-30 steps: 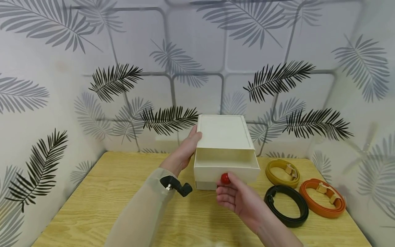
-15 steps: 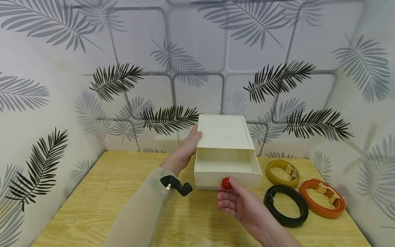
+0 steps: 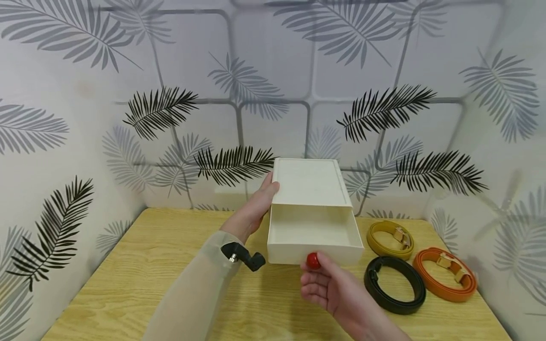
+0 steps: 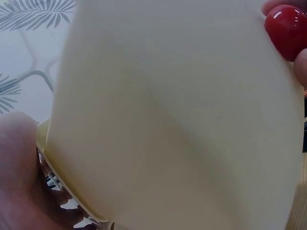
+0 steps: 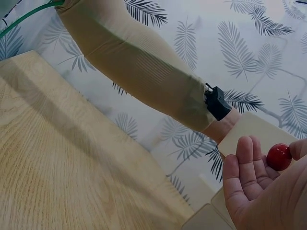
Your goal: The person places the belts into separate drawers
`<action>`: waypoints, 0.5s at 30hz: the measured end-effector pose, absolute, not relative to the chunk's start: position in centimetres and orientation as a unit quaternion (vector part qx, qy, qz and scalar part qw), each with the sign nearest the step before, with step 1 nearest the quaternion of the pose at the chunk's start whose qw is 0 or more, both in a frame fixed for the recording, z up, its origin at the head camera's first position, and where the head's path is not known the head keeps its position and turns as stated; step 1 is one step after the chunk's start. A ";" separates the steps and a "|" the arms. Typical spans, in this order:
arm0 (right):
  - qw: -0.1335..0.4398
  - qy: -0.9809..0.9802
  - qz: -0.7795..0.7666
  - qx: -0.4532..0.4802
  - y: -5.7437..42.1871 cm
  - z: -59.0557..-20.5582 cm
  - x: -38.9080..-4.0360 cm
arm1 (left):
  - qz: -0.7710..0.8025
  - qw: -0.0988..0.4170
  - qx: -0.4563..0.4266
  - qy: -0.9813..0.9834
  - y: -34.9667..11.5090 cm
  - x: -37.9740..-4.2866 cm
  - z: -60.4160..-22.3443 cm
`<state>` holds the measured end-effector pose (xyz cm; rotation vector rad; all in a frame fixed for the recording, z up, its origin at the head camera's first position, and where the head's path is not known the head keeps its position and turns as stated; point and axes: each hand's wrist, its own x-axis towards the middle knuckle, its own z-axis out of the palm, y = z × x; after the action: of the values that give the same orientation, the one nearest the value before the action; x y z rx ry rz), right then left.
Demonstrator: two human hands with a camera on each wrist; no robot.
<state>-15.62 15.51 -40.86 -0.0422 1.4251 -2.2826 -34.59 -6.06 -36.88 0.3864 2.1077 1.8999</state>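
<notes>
A white drawer box (image 3: pixel 311 182) tilts toward the camera, its drawer (image 3: pixel 287 254) pulled partway out and bare inside. My left hand (image 3: pixel 257 203) grips the casing by its left side, thumb near the top edge; most of its fingers are hidden behind. Between thumb and forefinger, my right hand (image 3: pixel 339 291) pinches the red round knob (image 3: pixel 313 260) on the drawer front. In the left wrist view a plain pale side of the box (image 4: pixel 168 105) fills most of the frame. The right wrist view shows the same pinch on the knob (image 5: pixel 279 156), other fingers loosely bent.
Three coiled belts lie on the right of the wooden table (image 3: pixel 141 265): a mustard one (image 3: pixel 377 245), a black one (image 3: pixel 398 305) and an orange one (image 3: pixel 450 292). Leaf-patterned walls (image 3: pixel 273 132) enclose the back and sides. A black mount (image 3: pixel 243 255) sits on the left wrist.
The drawer has slid farther out toward the camera, with the right hand moving down along with its knob. The left hand and casing stay where they were.
</notes>
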 end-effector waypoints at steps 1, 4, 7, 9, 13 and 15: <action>0.224 0.516 -0.827 -0.018 15.6 -41.0 -15.6 | 0.657 0.138 0.134 0.729 -6.1 -34.6 -36.9; 0.225 0.518 -0.825 -0.021 15.7 -41.0 -15.5 | 0.657 0.137 0.135 0.729 -6.1 -34.6 -36.9; 0.228 0.519 -0.824 -0.024 15.7 -41.1 -15.4 | 0.659 0.137 0.138 0.727 -6.1 -34.4 -36.9; 0.230 0.519 -0.823 -0.026 15.8 -41.1 -15.3 | 0.660 0.137 0.139 0.726 -6.1 -34.4 -36.8; 0.235 0.518 -0.822 -0.030 15.9 -41.2 -15.2 | 0.663 0.138 0.142 0.722 -6.1 -34.4 -36.8; 0.237 0.517 -0.822 -0.034 15.9 -41.2 -15.1 | 0.665 0.137 0.144 0.720 -6.1 -34.5 -36.8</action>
<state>-15.11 15.90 -41.18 -0.0926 1.4175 -2.2534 -34.48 -6.06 -36.82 0.4174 2.0824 1.9249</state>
